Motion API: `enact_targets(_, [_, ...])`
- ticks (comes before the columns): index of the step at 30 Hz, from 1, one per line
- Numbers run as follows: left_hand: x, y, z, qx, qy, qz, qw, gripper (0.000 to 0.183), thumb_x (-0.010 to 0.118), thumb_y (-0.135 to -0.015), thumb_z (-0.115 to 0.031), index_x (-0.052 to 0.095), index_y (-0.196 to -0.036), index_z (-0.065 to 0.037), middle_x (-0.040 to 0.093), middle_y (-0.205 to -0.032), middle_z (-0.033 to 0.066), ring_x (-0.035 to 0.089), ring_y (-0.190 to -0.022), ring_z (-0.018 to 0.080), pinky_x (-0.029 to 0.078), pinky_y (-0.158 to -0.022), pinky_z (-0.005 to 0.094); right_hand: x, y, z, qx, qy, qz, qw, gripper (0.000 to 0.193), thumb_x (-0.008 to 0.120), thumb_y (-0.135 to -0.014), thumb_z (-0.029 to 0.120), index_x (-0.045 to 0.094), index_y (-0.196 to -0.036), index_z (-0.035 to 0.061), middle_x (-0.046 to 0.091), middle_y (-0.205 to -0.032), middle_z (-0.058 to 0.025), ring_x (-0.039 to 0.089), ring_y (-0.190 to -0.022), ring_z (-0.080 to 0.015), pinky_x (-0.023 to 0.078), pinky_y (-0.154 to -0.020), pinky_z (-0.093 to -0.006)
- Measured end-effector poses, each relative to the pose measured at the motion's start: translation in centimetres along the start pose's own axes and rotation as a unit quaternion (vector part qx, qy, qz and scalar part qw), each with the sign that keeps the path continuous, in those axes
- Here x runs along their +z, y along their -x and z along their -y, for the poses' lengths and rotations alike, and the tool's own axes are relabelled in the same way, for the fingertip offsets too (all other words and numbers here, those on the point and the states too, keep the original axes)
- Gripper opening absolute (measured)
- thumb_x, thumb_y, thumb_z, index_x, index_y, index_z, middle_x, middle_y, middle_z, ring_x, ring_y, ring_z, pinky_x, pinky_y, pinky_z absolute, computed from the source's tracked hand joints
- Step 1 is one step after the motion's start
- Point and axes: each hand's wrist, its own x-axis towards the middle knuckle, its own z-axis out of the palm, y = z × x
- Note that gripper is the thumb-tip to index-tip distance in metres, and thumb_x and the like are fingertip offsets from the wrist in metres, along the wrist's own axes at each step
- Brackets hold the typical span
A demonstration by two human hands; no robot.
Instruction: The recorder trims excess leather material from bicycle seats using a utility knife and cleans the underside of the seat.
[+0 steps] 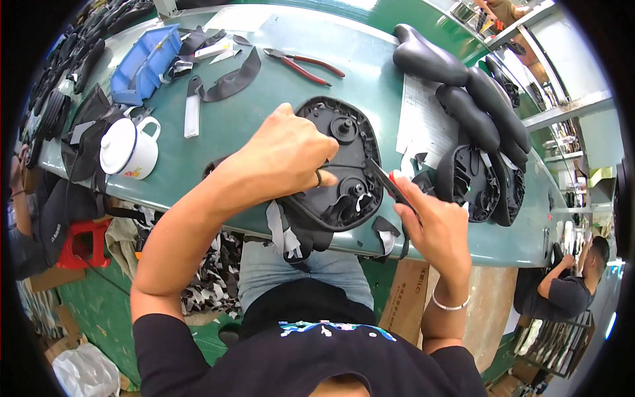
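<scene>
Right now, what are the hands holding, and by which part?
The right hand holds a thin dark tool by its wrist-side end. The left hand is over the black shell; its grip can't be told.

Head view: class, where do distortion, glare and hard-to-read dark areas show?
In the head view, fisheye distortion bows the edges of the green tabletop, with black corners around the image; in the head view, soft highlights lie on the smooth black cushion at upper right; in the head view, the black plastic shell by the left hand is dark-on-dark, hiding some fine detail.
</scene>
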Motion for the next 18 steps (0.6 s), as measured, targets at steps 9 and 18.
enact_targets(9, [2.3,-1.6,8.8,-0.313,0.521,-0.526,0.595,0.033,0.061,-0.089,-0.039,0.065,-0.069,-0.012,0.059,-0.071,-0.0048,0.049,-0.071,0.0094,0.035,-0.073,0.0287,-1.5,2.6,3.0,0.02,0.019,0.033,0.999,0.04,0.06,-0.087,0.027,0.055,-0.126,0.0184,0.056,-0.055,-0.0099,0.055,-0.044,-0.0289,0.039,-0.043,-0.0393])
enact_targets(18, [2.8,6.6,2.8,-0.279,0.638,0.033,0.717,0.075,0.079,-0.072,-0.026,0.043,-0.127,0.009,0.057,-0.115,0.0168,0.054,-0.109,0.0191,0.043,-0.097,0.0318,-0.8,0.0,-2.6,-0.069,-0.105,0.031,0.992,0.043,0.064,-0.084,0.022,0.056,-0.127,0.0177,0.057,-0.059,-0.0083,0.055,-0.05,-0.0275,0.04,-0.046,-0.0373])
